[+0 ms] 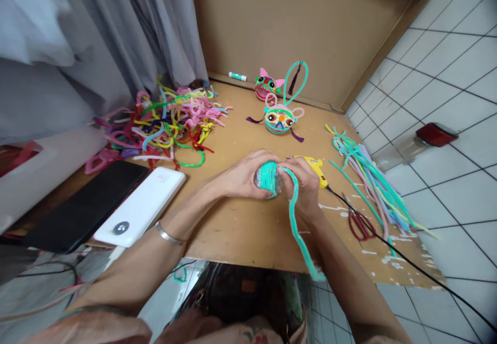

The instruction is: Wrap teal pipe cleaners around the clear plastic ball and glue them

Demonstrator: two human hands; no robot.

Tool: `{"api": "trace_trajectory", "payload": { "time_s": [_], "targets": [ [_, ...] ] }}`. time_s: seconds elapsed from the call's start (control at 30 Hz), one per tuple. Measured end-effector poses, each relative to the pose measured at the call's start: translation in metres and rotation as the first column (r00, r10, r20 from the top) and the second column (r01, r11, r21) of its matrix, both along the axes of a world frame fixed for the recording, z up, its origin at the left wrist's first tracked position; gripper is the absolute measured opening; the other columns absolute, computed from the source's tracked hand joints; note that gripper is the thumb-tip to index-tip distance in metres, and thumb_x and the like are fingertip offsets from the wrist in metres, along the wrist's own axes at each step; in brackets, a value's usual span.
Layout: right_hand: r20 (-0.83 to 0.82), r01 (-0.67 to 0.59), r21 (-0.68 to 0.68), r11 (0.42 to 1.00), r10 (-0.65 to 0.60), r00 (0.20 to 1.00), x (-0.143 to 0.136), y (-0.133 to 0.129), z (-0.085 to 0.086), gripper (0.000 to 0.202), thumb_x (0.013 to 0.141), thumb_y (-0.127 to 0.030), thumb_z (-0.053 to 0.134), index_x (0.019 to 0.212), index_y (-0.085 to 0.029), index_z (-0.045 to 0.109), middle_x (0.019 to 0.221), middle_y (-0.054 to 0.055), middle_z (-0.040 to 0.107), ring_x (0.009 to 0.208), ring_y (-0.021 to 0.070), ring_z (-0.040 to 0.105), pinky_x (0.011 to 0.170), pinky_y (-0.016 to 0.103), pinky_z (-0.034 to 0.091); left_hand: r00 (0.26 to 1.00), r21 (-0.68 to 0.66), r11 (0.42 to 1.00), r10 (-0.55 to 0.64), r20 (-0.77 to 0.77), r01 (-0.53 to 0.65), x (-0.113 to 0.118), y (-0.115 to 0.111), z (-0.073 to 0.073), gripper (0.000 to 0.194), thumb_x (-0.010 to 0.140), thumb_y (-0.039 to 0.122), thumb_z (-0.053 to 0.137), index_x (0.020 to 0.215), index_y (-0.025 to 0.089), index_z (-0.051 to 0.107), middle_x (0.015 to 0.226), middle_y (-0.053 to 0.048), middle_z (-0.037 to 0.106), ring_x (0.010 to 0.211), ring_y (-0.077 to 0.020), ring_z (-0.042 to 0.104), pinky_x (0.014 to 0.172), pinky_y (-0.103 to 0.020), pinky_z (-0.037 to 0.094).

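Observation:
My left hand [248, 173] is closed around a small clear ball [278, 188] partly wrapped in turquoise pipe cleaner [268, 174]. At the ball's right side, my right hand [305, 183] pinches the pipe cleaner where it leaves the wrapping. Its loose tail [293, 220] hangs down past the table's front edge. Just beyond my right hand lies a yellow hot glue gun [316, 168], its nozzle end partly behind the fingers. The far side of the ball is hidden by my hands.
Tangled coloured pipe cleaners [166, 121] lie left, near a white power bank [142, 207] and black phone [87, 204]. Two decorated lion-like heads [279, 119] and a glue stick [237, 76] stand behind. Straight pipe cleaners [368, 178], red-handled scissors [361, 225] and a black cord [388, 243] lie right.

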State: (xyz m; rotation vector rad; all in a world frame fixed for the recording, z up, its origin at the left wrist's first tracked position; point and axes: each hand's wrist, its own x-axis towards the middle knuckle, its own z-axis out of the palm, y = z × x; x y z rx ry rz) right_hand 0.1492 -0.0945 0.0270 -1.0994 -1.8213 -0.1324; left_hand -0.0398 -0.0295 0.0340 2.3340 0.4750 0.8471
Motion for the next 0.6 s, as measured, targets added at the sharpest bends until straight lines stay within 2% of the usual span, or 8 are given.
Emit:
{"api": "trace_trajectory", "payload": {
  "time_s": [0.6],
  "targets": [
    [-0.032,-0.005,0.013,1.000,0.006,0.999,-0.0039,-0.0014,0.0022,0.012,0.093,-0.026,0.060,0.093,-0.022,0.072,0.084,0.003,0.070,0.079,0.0169,0.064,0.072,0.033,0.052,1.000,0.022,1.000,0.012,0.016,-0.013,0.0004,0.0016,-0.0045,0.060,0.064,0.026,0.076,0.119,0.020,0.054,0.129,-0.012,0.059,0.123,-0.0284,0.057,0.107,-0.046,0.046]
  ]
}}
